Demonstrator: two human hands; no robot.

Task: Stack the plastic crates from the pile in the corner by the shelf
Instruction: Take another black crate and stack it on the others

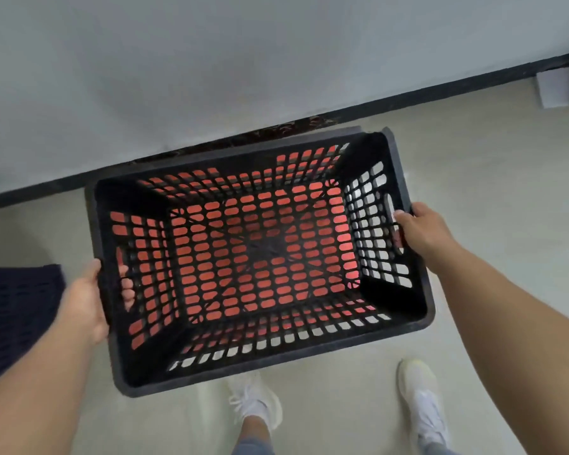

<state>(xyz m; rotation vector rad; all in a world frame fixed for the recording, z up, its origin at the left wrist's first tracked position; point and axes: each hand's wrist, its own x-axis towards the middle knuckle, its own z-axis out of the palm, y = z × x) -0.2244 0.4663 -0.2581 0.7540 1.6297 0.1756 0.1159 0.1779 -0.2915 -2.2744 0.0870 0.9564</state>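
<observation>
We look straight down into a black plastic crate (260, 366), open side up, held at both short ends above a pale floor (473, 165). The crate walls and base are a lattice of rounded slots.

Left hand (86, 300): it grips the left short end, palm against the outside of the rim, fingers (127, 285) curled in through the handle slot and visible on the inside of the wall.

Right hand (419, 229): it grips the right short end at its handle slot, fingers wrapped over the rim, thumb on the outside. Both hands are clamped on the crate, well apart, one at each end.

Through the slots of the base and the left and far walls we see red (263, 247), which we take for a red crate directly below; whether the black crate is nested in it or only above it we cannot tell. Through the right wall and the near wall the slots show pale floor.

The crate's far long side lies near a grey wall (211, 60) with a black skirting strip (440, 90). At the left edge a dark navy slotted crate (17, 310) shows in part, blurred. Two white trainers (424, 402) stand on the floor just below the crate's near side. A pale box-like thing (555, 88) sits by the wall at upper right.
</observation>
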